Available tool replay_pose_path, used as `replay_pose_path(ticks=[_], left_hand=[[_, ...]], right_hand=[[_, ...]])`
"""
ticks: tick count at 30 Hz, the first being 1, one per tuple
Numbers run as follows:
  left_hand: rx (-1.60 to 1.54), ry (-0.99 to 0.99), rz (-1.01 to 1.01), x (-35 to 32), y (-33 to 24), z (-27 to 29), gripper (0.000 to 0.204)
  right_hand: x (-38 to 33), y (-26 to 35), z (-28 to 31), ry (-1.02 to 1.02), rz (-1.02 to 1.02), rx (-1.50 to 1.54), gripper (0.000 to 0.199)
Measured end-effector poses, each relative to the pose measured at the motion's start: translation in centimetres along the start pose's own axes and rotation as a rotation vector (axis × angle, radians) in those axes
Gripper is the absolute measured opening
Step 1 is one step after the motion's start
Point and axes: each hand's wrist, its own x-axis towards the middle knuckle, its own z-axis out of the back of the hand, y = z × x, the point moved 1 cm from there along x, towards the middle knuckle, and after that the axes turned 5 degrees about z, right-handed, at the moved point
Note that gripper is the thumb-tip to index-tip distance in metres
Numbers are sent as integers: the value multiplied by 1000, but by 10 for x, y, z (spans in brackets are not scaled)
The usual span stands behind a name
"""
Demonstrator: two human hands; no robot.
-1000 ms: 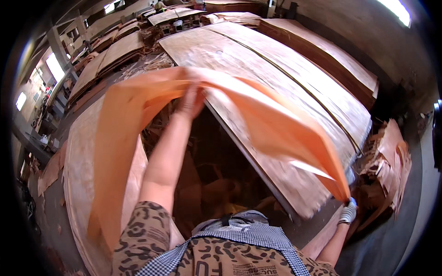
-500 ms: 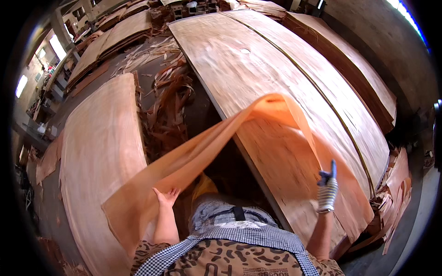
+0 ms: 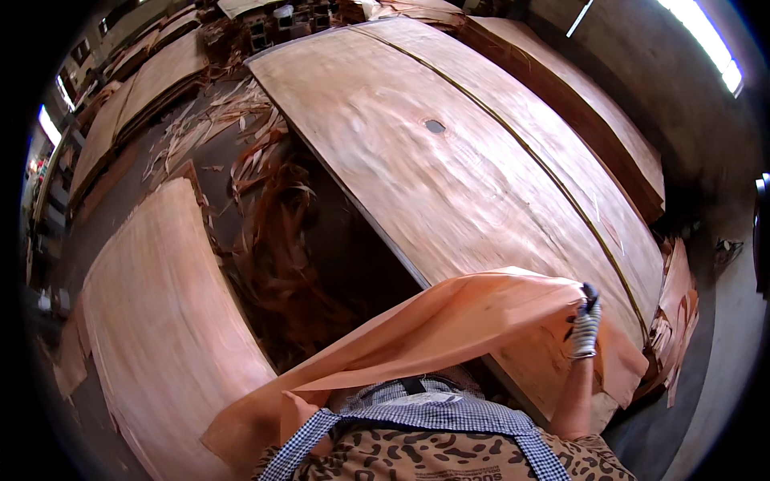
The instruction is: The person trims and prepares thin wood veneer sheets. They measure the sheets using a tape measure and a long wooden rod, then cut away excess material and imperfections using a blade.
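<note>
A thin orange-brown wood veneer sheet (image 3: 449,329) arches in front of my body, from the left stack of veneer (image 3: 172,297) to the big right stack (image 3: 385,144). My right hand (image 3: 585,325), in a striped glove with dark fingertips, is closed on the sheet near its right end. My bare left hand (image 3: 303,413) is against the sheet's near edge at lower left. Its fingers are mostly hidden, so its grip does not show. The sheet's left end lies over the left stack.
Between the stacks lies a dark gap with curled veneer scraps (image 3: 277,216). A dark strip (image 3: 513,132) runs lengthwise over the big stack, which has a small hole (image 3: 435,126). Another stack (image 3: 577,104) stands by the right wall. Torn veneer (image 3: 674,313) hangs at the right.
The sheet's raised fold has come down toward my body. My right hand has closed on the sheet. My left hand, open before, has moved lower and is now partly covered.
</note>
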Motion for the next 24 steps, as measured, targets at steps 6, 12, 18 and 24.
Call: replay_pose_path(ticks=[6,12,18,24], left_hand=[[505,178,-275,14,-53,-94,45],[572,82,-599,57,-110,-247,45],[255,315,-687,31,-158,-452,66],[436,678,-863,-45,-201,-691,65]], right_hand=[[24,12,11,-120,45,-9,33],[53,18,-11,-206,48,-80,42],[79,4,-15,-260,-64,-131,35],[102,6,-50,-284,-75,-182,42]])
